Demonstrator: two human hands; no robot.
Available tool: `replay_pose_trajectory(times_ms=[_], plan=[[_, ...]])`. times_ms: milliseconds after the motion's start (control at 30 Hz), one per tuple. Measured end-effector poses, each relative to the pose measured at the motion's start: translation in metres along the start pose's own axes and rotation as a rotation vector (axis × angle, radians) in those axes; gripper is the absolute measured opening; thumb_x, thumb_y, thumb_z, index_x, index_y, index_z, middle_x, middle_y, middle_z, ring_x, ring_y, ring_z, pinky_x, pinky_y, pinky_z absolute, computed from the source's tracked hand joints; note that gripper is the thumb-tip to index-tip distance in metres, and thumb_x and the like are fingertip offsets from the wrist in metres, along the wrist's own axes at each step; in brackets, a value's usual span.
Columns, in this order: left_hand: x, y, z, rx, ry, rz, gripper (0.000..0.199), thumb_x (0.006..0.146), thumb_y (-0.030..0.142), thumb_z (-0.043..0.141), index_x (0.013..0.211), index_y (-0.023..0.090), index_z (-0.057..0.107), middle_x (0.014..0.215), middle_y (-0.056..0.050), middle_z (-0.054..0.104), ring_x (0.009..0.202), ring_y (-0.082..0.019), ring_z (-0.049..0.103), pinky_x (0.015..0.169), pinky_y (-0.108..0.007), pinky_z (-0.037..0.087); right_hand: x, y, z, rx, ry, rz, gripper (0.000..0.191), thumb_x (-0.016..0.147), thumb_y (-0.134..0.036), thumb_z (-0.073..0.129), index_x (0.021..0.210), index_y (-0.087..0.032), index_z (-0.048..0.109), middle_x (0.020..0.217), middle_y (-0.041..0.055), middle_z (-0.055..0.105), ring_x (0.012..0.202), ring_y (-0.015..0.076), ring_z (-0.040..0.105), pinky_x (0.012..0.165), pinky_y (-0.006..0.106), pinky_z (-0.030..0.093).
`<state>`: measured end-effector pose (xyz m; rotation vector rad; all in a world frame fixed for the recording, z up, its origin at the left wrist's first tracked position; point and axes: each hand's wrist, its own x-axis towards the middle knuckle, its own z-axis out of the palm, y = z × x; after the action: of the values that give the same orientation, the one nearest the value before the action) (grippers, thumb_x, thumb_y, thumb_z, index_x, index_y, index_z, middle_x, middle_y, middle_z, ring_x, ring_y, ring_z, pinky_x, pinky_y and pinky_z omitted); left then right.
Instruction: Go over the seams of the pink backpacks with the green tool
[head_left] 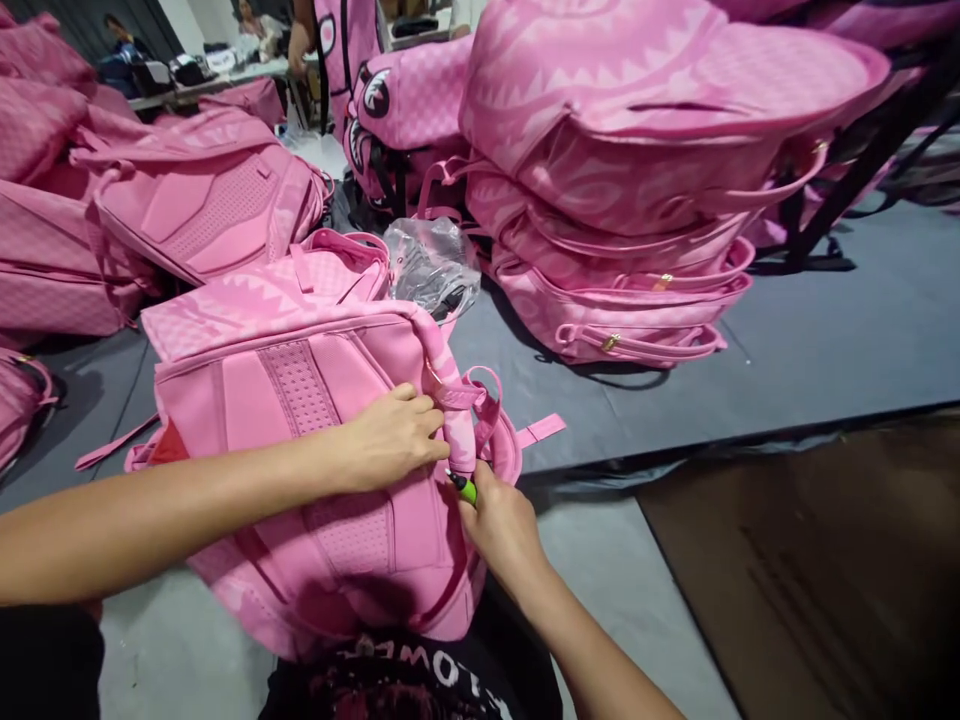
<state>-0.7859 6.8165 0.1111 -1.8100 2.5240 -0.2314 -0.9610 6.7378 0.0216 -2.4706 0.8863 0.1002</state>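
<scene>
A pink backpack [360, 360] lies across the table's front edge, leaning toward my body with its padded back panel facing up. Curled fingers of my left hand [397, 435] grip the pink shoulder strap [461, 430] at the bag's right side. Just below and to the right, my right hand [502, 525] is closed around a small green-and-black tool [463, 488], whose dark tip points at the strap. Its exact kind cannot be made out, and my palm covers the rest of it. A strap end [541, 430] sticks out past the bag's right edge.
Stacked pink backpacks [600, 200] stand at the right on the grey-covered table [825, 330]. More pink bags [210, 200] are piled at the left. A crumpled clear plastic bag [431, 262] lies behind my backpack. Brown cardboard [810, 580] is at lower right; people sit far back.
</scene>
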Motion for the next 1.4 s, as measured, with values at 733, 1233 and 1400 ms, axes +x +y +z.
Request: replay_pose_trajectory(times_ms=[733, 1233, 1400], plan=[[0.016, -0.005, -0.009, 0.104, -0.138, -0.041, 0.045, 0.077, 0.061, 0.072, 0.072, 0.017, 0.068, 0.084, -0.007, 0.065, 0.084, -0.023, 0.05, 0.076, -0.039, 0.028, -0.002, 0.009, 0.008, 0.009, 0.042, -0.046, 0.017, 0.091, -0.017, 0.054, 0.107, -0.015, 0.056, 0.089, 0.0093, 0.073, 0.076, 0.0236, 0.07, 0.057, 0.029, 0.028], [-0.023, 0.015, -0.013, 0.33, 0.121, -0.078, 0.014, 0.096, 0.015, 0.05, 0.091, 0.017, 0.063, 0.09, -0.003, 0.068, 0.089, -0.02, 0.055, 0.093, -0.039, 0.039, -0.019, 0.01, -0.027, -0.02, 0.303, -0.257, 0.02, 0.085, -0.012, 0.062, 0.103, -0.019, 0.065, 0.091, 0.0035, 0.072, 0.072, 0.0178, 0.067, 0.058, 0.027, 0.039], [-0.042, 0.012, 0.006, 0.296, 0.352, -0.084, 0.018, 0.095, 0.013, 0.049, 0.092, 0.019, 0.066, 0.095, -0.001, 0.072, 0.097, -0.017, 0.057, 0.11, -0.038, 0.035, 0.008, 0.001, -0.037, -0.204, 0.592, -0.822, 0.024, 0.095, -0.009, 0.046, 0.105, -0.015, 0.067, 0.091, 0.0069, 0.069, 0.078, 0.0152, 0.061, 0.06, 0.026, 0.04]])
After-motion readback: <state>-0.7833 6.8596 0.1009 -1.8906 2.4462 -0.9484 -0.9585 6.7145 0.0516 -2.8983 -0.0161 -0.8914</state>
